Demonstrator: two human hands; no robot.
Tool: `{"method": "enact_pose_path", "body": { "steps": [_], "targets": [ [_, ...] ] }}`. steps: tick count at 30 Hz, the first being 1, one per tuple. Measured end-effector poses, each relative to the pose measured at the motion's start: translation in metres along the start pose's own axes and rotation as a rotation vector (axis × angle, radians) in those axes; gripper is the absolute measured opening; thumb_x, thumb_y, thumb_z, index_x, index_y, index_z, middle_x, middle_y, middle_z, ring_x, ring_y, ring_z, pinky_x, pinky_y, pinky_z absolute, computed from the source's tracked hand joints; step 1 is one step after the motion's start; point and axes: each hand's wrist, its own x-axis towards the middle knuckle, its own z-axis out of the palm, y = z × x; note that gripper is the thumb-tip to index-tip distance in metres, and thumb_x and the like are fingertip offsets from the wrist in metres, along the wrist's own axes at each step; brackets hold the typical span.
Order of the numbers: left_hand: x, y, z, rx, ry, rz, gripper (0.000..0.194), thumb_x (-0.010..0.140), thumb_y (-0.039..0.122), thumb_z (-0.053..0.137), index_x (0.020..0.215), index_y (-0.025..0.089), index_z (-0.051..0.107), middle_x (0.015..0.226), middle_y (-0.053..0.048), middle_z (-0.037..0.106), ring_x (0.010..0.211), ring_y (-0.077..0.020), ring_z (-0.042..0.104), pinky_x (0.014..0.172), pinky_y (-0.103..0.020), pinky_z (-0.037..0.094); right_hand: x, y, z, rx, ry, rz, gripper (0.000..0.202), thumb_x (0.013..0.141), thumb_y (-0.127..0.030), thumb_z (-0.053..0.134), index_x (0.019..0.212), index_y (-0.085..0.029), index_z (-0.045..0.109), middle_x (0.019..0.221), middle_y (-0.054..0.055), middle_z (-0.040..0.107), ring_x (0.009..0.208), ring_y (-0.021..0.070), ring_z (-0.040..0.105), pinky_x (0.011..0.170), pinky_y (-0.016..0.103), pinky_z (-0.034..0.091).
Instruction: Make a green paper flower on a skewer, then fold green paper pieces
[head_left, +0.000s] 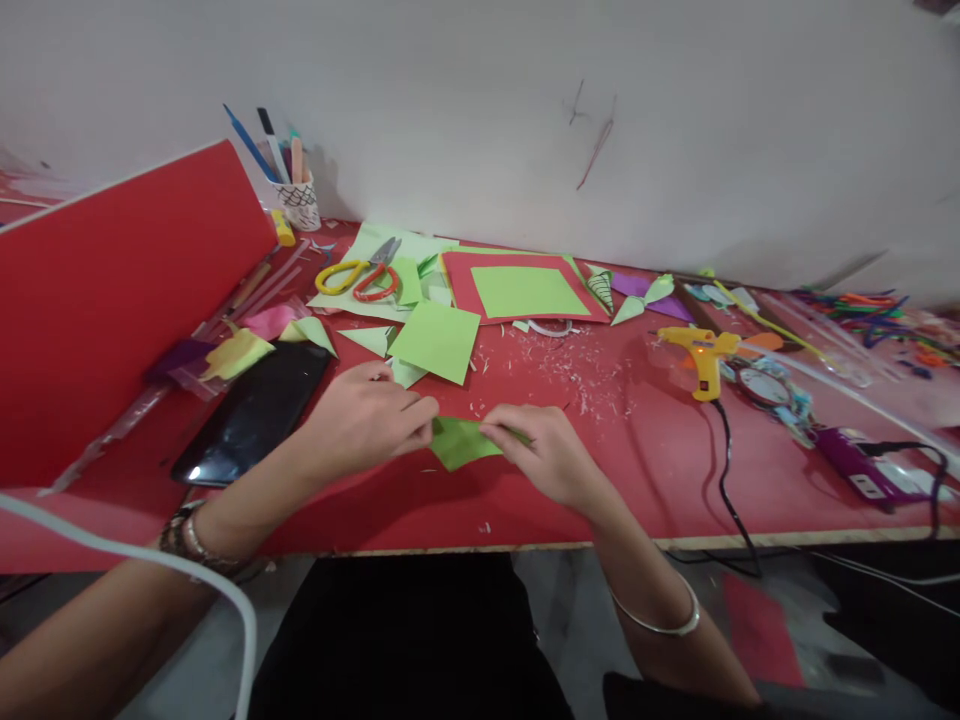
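A small piece of green paper [461, 443] is stretched between my two hands, above the red table near its front edge. My left hand [371, 418] pinches its left corner between thumb and fingers. On the opposite side, my right hand [546, 450] grips the paper's right corner the same way. Just behind my hands lies a light green square sheet [437, 342], over other green scraps. Scissors [360, 277] with yellow and red handles rest on pale green paper further back. A red-framed green card [529, 290] lies near the wall.
A black phone [255, 415] lies by my left forearm, with a large red board [127, 310] beyond it. The yellow glue gun [701, 355] and purple power strip [862, 465] are at right, with cables. A pen cup [298, 203] stands at back left. A white cable [187, 570] crosses my left forearm.
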Motion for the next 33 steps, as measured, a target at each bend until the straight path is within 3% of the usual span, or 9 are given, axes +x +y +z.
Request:
{"method": "enact_pose_path", "body": {
  "steps": [3,6,8,10,12,17,22,27,33],
  "targets": [
    [-0.008,-0.018,-0.001,-0.018,-0.078,-0.142,0.027,0.078,0.017,0.038,0.056,0.021,0.053,0.044,0.003,0.05,0.044,-0.0098,0.039,0.059,-0.028,0.032,-0.007,0.007,-0.009,0.08,0.058,0.041,0.026,0.087,-0.03,0.039,0.07,-0.017,0.054,0.057,-0.003,0.05,0.05,0.0063,0.045,0.052,0.018,0.032],
    [-0.011,-0.028,-0.002,-0.015,-0.011,-0.27,0.027,0.077,0.019,0.038,0.055,0.021,0.054,0.046,0.002,0.051,0.047,-0.012,0.041,0.06,-0.03,0.032,-0.01,0.011,-0.014,0.082,0.088,0.075,0.026,0.086,-0.031,0.041,0.068,-0.017,0.054,0.056,-0.003,0.051,0.05,0.0064,0.044,0.05,0.018,0.032],
    [-0.008,-0.026,-0.003,-0.076,0.052,-0.351,0.024,0.079,0.022,0.038,0.067,0.019,0.059,0.06,-0.001,0.06,0.057,-0.0142,0.049,0.063,-0.03,0.034,-0.01,0.011,-0.015,0.057,0.055,0.057,0.025,0.086,-0.03,0.042,0.069,-0.017,0.055,0.059,-0.003,0.053,0.052,0.0064,0.046,0.051,0.017,0.032],
    [-0.002,-0.018,-0.006,-0.19,0.034,-0.305,0.025,0.083,0.027,0.036,0.085,0.017,0.06,0.08,-0.004,0.064,0.07,-0.0161,0.055,0.066,-0.028,0.036,-0.007,0.009,-0.015,0.031,-0.001,0.011,0.023,0.086,-0.029,0.042,0.071,-0.017,0.056,0.062,-0.003,0.056,0.055,0.0065,0.048,0.055,0.018,0.033],
    [0.004,-0.009,-0.007,-0.271,-0.111,-0.193,0.029,0.084,0.035,0.039,0.095,0.017,0.058,0.087,-0.005,0.064,0.073,-0.0168,0.056,0.064,-0.027,0.036,-0.004,0.008,-0.015,0.019,-0.039,-0.03,0.022,0.086,-0.028,0.042,0.074,-0.018,0.057,0.064,-0.003,0.058,0.058,0.0067,0.05,0.057,0.018,0.033],
    [0.01,0.0,-0.002,-0.356,-0.346,-0.119,0.034,0.088,0.031,0.035,0.07,0.017,0.061,0.055,-0.001,0.058,0.052,-0.0122,0.051,0.051,-0.024,0.03,0.003,0.009,-0.017,-0.079,-0.043,-0.066,0.023,0.087,-0.028,0.04,0.078,-0.018,0.058,0.07,0.0,0.06,0.063,0.0089,0.052,0.062,0.02,0.035],
    [0.013,0.006,0.005,-0.326,-0.335,-0.104,0.034,0.088,0.028,0.035,0.071,0.016,0.061,0.056,-0.002,0.058,0.048,-0.012,0.05,0.046,-0.025,0.024,0.011,-0.003,-0.008,-0.329,0.023,-0.154,0.016,0.084,-0.024,0.043,0.08,-0.018,0.058,0.073,0.002,0.059,0.07,0.0121,0.05,0.076,0.028,0.033],
    [0.018,0.012,0.0,-0.548,-0.323,-0.163,0.039,0.088,0.027,0.035,0.058,0.015,0.057,0.049,0.0,0.056,0.045,-0.0097,0.049,0.046,-0.022,0.028,0.014,-0.007,0.001,-0.35,0.061,-0.184,0.017,0.078,-0.017,0.041,0.066,-0.018,0.052,0.058,-0.002,0.051,0.056,0.0096,0.041,0.062,0.023,0.032],
    [0.011,0.003,-0.004,-0.672,-0.326,-0.239,0.043,0.088,0.027,0.035,0.051,0.015,0.052,0.046,0.003,0.056,0.044,-0.0071,0.049,0.049,-0.019,0.031,0.006,0.014,-0.005,-0.312,0.142,-0.149,0.015,0.072,-0.014,0.043,0.059,-0.018,0.05,0.053,-0.004,0.047,0.051,0.0077,0.036,0.059,0.022,0.03]
  ]
}}
